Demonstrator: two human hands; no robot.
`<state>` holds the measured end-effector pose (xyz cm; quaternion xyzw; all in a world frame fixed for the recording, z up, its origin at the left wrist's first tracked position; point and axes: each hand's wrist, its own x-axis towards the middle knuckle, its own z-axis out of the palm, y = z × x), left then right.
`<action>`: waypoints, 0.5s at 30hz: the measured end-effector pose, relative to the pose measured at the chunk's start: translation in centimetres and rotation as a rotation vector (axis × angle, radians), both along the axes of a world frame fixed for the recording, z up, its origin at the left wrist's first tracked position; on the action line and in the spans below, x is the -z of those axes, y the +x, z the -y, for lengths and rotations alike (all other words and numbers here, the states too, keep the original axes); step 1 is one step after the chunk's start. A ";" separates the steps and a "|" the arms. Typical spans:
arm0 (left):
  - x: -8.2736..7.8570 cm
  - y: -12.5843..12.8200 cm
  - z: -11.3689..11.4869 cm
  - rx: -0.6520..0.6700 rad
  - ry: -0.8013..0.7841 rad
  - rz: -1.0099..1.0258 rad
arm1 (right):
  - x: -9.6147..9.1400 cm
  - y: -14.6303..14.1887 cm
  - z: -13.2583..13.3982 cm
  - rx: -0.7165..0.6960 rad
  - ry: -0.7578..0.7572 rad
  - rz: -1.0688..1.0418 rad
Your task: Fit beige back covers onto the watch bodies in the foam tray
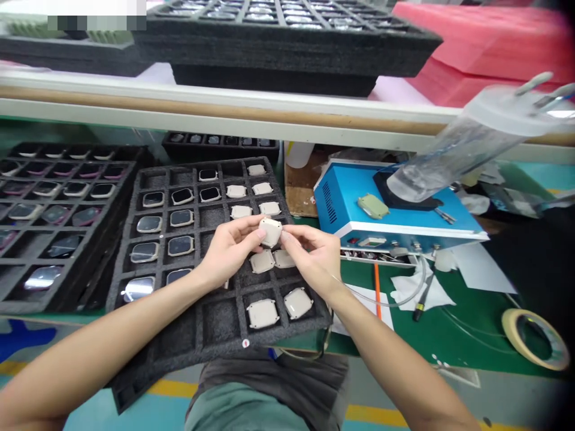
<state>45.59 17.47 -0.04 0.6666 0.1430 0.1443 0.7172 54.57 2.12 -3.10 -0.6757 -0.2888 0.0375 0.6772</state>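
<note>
Between my fingertips I hold a cream smartwatch case [271, 233], raised above a black foam tray [220, 320]. My left hand [231, 245] pinches its left side with thumb and forefinger. On the other side, the fingers of my right hand [314, 251] grip its right edge. Below my hands, more cream watch cases [263, 313] lie back side up in the tray's right columns. Watch cases with dark screens [181, 245] fill several pockets on the left. My hands hide part of the tray's middle.
Another foam tray [67, 233] of watches stands at left. To the right, a blue machine [354, 194] carries a tilted clear cylinder [467, 143] and a green watch case [372, 206]. A pen [422, 299] and tape roll [534, 338] lie on the green bench. A shelf [251, 114] crosses above.
</note>
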 end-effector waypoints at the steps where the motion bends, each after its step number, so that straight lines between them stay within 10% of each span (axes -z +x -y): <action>1: -0.3 0.0 -0.1 0.005 0.007 0.004 | -0.2 -0.1 0.0 -0.010 0.000 -0.009; 15: -4.4 -2.6 -1.1 0.113 0.214 0.035 | -3.7 -1.8 0.9 -0.137 -0.119 0.038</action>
